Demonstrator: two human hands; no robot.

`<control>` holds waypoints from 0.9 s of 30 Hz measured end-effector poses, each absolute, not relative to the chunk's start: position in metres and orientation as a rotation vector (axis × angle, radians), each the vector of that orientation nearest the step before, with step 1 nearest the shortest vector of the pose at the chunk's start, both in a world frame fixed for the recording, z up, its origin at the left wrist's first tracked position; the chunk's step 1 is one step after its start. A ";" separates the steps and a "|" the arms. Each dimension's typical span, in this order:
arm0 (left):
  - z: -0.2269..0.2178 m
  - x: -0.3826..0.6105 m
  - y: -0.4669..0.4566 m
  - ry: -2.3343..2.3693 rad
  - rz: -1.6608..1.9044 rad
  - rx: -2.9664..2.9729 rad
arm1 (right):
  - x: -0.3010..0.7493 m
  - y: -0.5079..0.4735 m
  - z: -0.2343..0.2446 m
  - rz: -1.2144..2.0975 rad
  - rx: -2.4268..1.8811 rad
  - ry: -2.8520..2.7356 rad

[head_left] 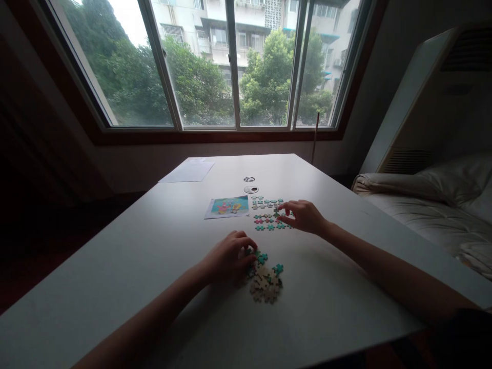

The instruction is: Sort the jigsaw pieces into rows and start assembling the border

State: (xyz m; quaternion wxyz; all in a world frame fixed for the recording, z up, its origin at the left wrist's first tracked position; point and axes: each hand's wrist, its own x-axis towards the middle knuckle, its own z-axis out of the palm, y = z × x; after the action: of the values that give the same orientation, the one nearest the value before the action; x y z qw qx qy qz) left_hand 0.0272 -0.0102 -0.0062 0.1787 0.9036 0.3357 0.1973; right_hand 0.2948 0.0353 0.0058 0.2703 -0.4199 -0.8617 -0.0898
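Observation:
My left hand (229, 256) rests on the white table (154, 256) with its fingers curled on the edge of a small heap of jigsaw pieces (266, 279), some teal, some showing their pale backs. My right hand (303, 215) reaches further out, fingertips pinched over loose teal and pink pieces laid out in rows (267, 214). What the fingertips hold, if anything, is too small to make out. A colourful reference picture (227, 207) lies flat just left of those rows.
A sheet of paper (188, 170) lies at the table's far left. Two small round objects (250, 184) sit beyond the picture. A wide window runs behind the table. A bed with pale bedding (434, 205) stands close on the right.

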 end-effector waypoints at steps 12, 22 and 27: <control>0.001 0.030 -0.014 0.974 0.585 2.553 | 0.294 0.149 0.009 0.200 -1.517 -2.354; 0.001 0.030 -0.013 0.979 0.569 2.603 | 0.283 0.183 -0.006 0.256 -1.580 -2.331; 0.001 0.031 -0.014 1.005 0.576 2.598 | 0.282 0.184 -0.007 0.284 -1.568 -2.321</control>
State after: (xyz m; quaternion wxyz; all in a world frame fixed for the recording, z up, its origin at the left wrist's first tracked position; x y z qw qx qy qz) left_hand 0.0309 -0.0136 0.0015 0.1479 0.9033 0.3494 0.2001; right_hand 0.2819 0.1841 -0.0074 0.1623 -0.5495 -0.8135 0.0995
